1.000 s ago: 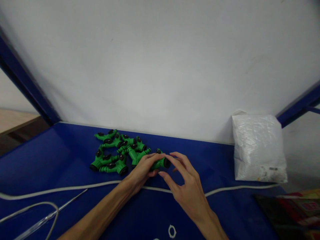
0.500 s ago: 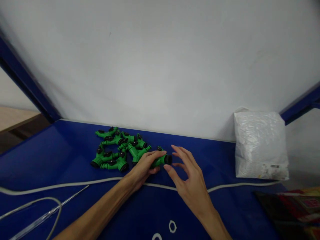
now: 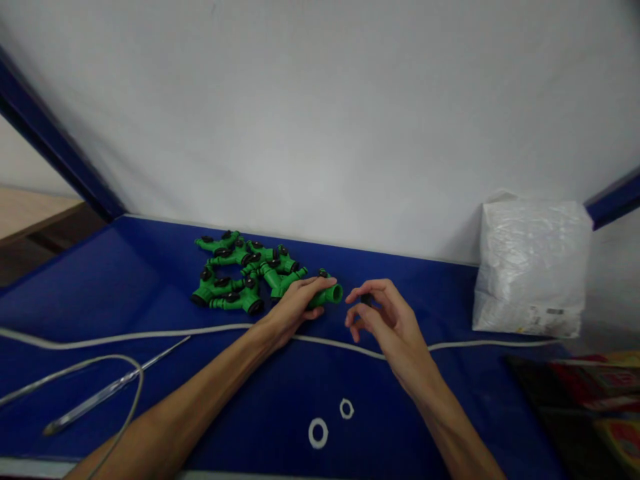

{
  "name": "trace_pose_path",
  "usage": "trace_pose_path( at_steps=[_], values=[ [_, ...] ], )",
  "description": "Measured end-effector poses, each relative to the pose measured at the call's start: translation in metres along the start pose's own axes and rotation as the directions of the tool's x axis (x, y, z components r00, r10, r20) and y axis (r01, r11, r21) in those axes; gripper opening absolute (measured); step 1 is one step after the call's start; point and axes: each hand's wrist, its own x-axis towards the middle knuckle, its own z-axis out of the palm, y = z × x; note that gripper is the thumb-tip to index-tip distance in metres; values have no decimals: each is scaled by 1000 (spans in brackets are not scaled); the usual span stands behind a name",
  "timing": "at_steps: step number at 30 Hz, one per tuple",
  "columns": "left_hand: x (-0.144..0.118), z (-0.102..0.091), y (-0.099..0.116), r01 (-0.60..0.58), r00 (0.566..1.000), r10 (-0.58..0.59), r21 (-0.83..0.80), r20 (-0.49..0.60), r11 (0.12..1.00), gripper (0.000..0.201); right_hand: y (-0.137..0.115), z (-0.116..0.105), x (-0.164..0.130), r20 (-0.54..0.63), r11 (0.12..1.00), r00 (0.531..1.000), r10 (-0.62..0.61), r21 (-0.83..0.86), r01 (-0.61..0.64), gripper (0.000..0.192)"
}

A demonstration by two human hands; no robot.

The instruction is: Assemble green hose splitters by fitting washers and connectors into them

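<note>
Left hand (image 3: 295, 305): the forearm enters from the lower left and extends diagonally up to the middle of the blue surface (image 3: 120, 280). The palm faces down, and the fingers are wrapped over a green hose connector (image 3: 327, 295), which lies on the surface with its open round end pointing right. The grip is closed on this connector.

Right hand (image 3: 385, 317): the forearm enters from the lower right edge. The hand is held just right of the connector's open end, not touching it. Thumb and fingers are curled together in a narrow pinch on a small black part (image 3: 367, 300); what that part is cannot be made out.

Surroundings:
- A heap of green connectors with black caps (image 3: 235, 280) lies just to the left of the held connector, close behind the left hand.
- A white cord (image 3: 150, 333) runs across the surface from left to right, passing under both forearms.
- Two white rings (image 3: 330, 421) lie flat on the surface between the forearms, near the front edge.
- A thin clear rod (image 3: 115, 387) and a grey cable loop (image 3: 125, 373) lie at the left front.
- A white plastic bag (image 3: 533, 267) stands at the right against the white wall (image 3: 320, 120), well apart from both hands.
- Printed packaging (image 3: 595, 400) lies at the right front corner.
</note>
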Motion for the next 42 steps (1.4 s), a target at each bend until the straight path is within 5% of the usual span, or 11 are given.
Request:
trace_pose_path(
  at_steps=[4,8,12,18,23,25,27,29,32,42],
  values=[
    [1,1,-1,21,1000,-22,-57,-12,998,34,-9,-4,-23,177,963,973,146,-251,-99,10],
    [2,1,-2,51,999,-49,-90,24,995,33,-13,-4,-61,477,717,872,109,-646,264,11],
    [5,-1,-3,24,999,-21,-122,31,992,33,-15,-4,-80,708,529,704,49,-616,583,55],
    [6,-2,-5,0,999,3,-90,39,996,41,-15,10,-69,748,521,640,173,-621,586,32],
    [6,-2,-6,9,999,-6,-77,34,997,41,-6,15,-60,685,636,696,214,-639,433,12],
    [5,-2,-5,27,999,-25,-85,29,996,39,-11,9,-48,582,722,791,186,-627,291,9],
    [4,-1,-5,29,999,-26,-105,26,994,36,-19,0,-29,372,805,914,162,-586,96,8],
    [4,-1,-6,21,999,-18,-117,26,993,34,-24,-8,-7,144,864,977,156,-498,-65,12],
    [4,-1,-6,24,999,-21,-81,34,996,36,-21,-13,18,-11,908,971,238,-352,-226,23],
    [7,3,-5,22,994,-12,90,-107,996,58,2,-5,26,-1,942,958,286,-185,-282,34]
  ],
)
